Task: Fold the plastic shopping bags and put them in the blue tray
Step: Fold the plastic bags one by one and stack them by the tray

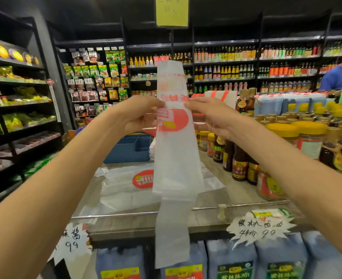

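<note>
I hold a white plastic shopping bag (175,154) with red print upright in the air, folded lengthwise into a narrow strip. My left hand (140,114) pinches its left edge near the middle, and my right hand (210,115) pinches the right edge at the same height. The bag's handles hang down toward the counter edge. Behind it, the blue tray (129,149) with dividers stands on the counter, with some folded bags (152,150) beside its right side. More white bags (126,184) with a red logo lie flat on the counter under the held one.
Jars and bottles (266,158) with yellow lids crowd the counter's right side. Handwritten price tags (260,226) hang from the front rail over blue packs (234,258). Stocked shelves line the left and back. A person in a blue shirt (337,76) stands at the far right.
</note>
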